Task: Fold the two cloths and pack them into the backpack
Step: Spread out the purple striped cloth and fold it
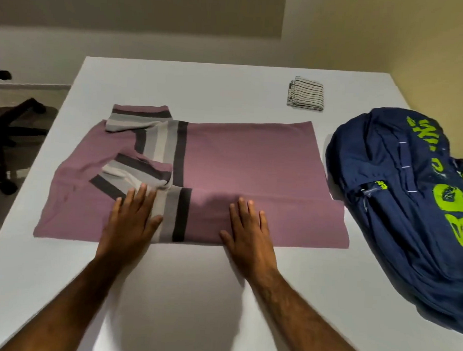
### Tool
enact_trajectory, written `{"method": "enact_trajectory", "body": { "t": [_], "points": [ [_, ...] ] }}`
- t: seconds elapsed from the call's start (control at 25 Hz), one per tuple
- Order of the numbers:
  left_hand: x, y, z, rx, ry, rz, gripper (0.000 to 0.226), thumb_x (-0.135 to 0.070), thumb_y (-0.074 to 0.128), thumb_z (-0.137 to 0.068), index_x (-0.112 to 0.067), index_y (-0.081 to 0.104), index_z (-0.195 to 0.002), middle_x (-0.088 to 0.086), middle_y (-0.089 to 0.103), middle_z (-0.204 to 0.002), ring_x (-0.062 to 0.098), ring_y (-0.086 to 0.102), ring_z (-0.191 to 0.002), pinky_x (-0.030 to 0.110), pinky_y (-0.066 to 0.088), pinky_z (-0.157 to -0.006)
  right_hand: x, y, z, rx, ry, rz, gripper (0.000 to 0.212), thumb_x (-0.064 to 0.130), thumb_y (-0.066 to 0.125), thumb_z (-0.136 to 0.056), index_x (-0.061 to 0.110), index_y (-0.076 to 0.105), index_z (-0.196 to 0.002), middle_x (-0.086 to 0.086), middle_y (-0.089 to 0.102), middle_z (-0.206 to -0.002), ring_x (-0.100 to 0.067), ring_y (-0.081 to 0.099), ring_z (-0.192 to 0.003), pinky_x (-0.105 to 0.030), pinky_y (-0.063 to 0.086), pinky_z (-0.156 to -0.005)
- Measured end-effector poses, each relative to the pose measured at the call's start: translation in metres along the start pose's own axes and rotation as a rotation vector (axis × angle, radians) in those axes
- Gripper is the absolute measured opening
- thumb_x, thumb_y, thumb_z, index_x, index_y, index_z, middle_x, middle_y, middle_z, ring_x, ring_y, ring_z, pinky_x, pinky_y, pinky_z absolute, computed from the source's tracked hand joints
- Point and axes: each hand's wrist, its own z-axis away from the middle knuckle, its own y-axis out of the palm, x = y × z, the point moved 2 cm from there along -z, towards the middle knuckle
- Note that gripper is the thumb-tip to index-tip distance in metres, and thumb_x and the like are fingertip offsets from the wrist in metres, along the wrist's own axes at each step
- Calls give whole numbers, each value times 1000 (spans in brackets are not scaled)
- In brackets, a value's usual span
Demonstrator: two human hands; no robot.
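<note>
A mauve shirt with grey, white and dark stripes lies spread on the white table, its sleeves folded inward and its near side folded over. My left hand presses flat on the striped band near the shirt's front edge. My right hand lies flat on the mauve fabric to the right of it. Both hands have fingers spread and hold nothing. A small striped cloth, folded into a square, rests at the far right of the table. A navy backpack with neon green lettering lies on the table's right side.
A dark office chair stands on the floor left of the table. Cream walls rise behind and to the right. Bare table surface shows in front of the shirt and between the shirt and the folded cloth.
</note>
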Motion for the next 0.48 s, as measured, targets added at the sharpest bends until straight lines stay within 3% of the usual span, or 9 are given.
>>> {"method": "enact_trajectory", "body": {
  "t": [0.2,0.36,0.48],
  "points": [
    [42,-17,17,20,-132,-43,77,-69,11,-99,-27,2,-163,-3,-4,-171,21,-7,-157,49,1,-127,-61,-7,9,-15,49,104,77,66,12,-100,21,16,-162,0,9,-170,-22,4,-157,-49,1,-125],
    [76,-20,28,37,-235,-105,81,-68,1,-98,-20,0,-163,3,-3,-170,24,-5,-157,50,1,-126,-134,-17,16,-8,158,131,79,67,2,-99,21,7,-163,4,0,-170,-17,-3,-157,-47,0,-126],
    [89,-34,31,31,-347,-118,82,-67,-1,-98,-16,1,-163,5,-2,-171,25,-4,-157,50,-3,-126,-151,-40,18,-135,296,81,76,60,14,-102,9,27,-156,-12,21,-166,-30,16,-154,-53,16,-123]
  ]
}}
